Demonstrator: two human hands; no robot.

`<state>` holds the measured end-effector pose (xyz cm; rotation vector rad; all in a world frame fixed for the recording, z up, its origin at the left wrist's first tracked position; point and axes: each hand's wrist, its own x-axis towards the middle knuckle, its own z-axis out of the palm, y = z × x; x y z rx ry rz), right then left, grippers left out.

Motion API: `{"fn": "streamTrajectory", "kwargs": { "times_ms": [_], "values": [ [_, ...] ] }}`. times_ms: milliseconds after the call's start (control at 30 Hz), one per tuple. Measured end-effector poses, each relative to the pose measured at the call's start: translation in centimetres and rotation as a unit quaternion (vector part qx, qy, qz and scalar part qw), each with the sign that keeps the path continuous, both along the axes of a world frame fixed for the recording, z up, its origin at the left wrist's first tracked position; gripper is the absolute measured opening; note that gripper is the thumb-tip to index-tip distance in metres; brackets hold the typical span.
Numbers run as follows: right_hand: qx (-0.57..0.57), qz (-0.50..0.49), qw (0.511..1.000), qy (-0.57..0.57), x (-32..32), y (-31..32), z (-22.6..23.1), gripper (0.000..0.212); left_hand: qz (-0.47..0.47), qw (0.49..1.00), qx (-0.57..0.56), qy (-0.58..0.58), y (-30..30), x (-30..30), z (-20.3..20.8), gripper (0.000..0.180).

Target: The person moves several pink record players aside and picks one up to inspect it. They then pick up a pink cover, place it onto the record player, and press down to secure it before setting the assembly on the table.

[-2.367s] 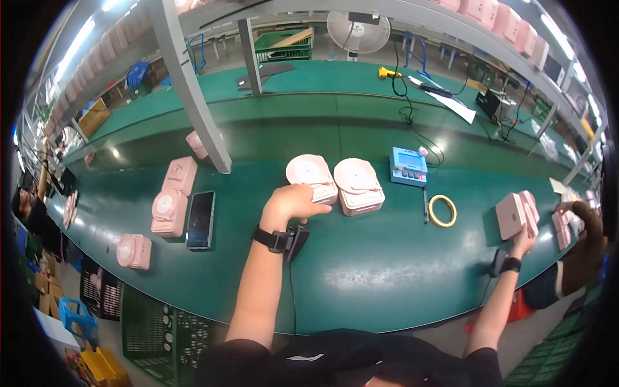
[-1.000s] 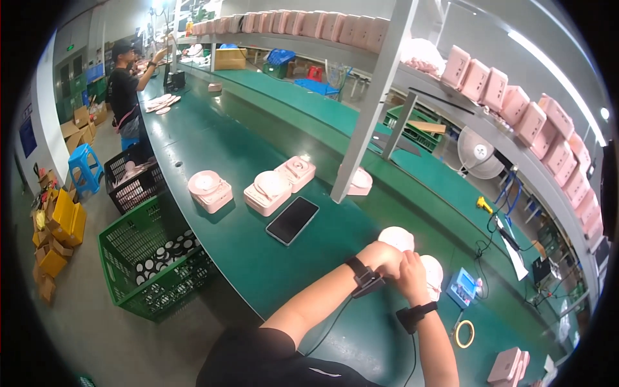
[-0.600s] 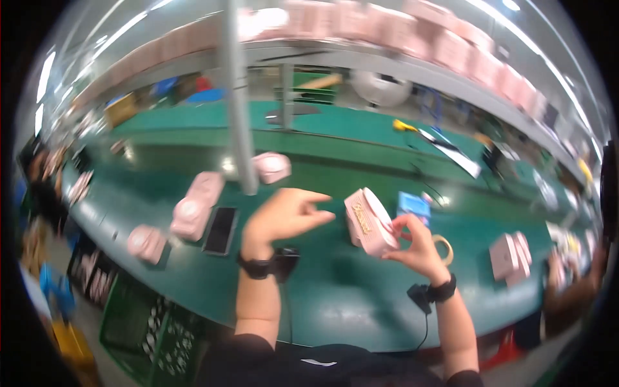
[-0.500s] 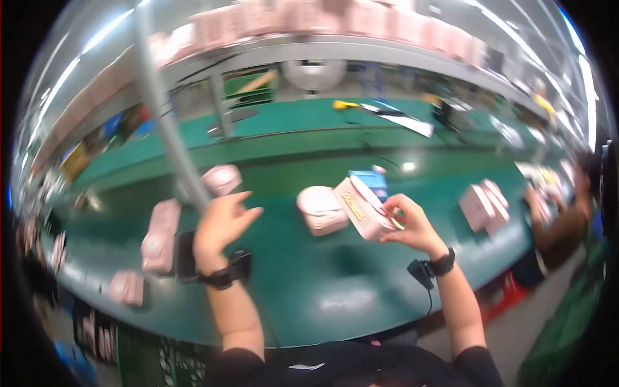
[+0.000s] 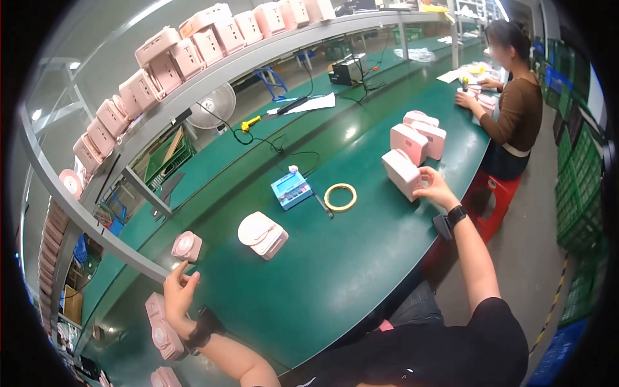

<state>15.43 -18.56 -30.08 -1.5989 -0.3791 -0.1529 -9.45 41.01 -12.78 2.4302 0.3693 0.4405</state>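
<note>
The right hand holds a pink box on the green tabletop. The left hand is open, far left of that box.

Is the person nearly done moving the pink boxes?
Partly. Two pink boxes already stand upright together on the green table. The right hand is placing a third pink box beside them. One round-topped pink box lies apart; the left hand is empty.
</note>
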Motion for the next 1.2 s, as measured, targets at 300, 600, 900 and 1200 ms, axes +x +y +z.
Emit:
{"fn": "streamTrajectory", "kwargs": {
  "times_ms": [300,600,900,1200],
  "values": [
    [-0.071,-0.248,0.965,-0.052,10.3,-3.8,-4.4,0.023,0.004,0.998,-0.050,-0.032,2.5,-2.8,-0.8,0.048],
    [-0.110,-0.526,0.832,-0.137,8.5,6.0,1.4,0.047,0.133,0.988,-0.015,-0.070,9.4,2.8,-7.7,0.050],
    [-0.173,-0.128,0.941,-0.261,-2.4,22.2,7.1,0.052,0.172,0.955,0.235,-0.058,11.5,16.1,-9.5,0.061],
    [-0.174,0.085,0.964,-0.185,-6.6,36.0,4.3,0.084,0.063,0.954,0.249,0.151,12.5,21.0,-8.8,0.070]
  ]
}}
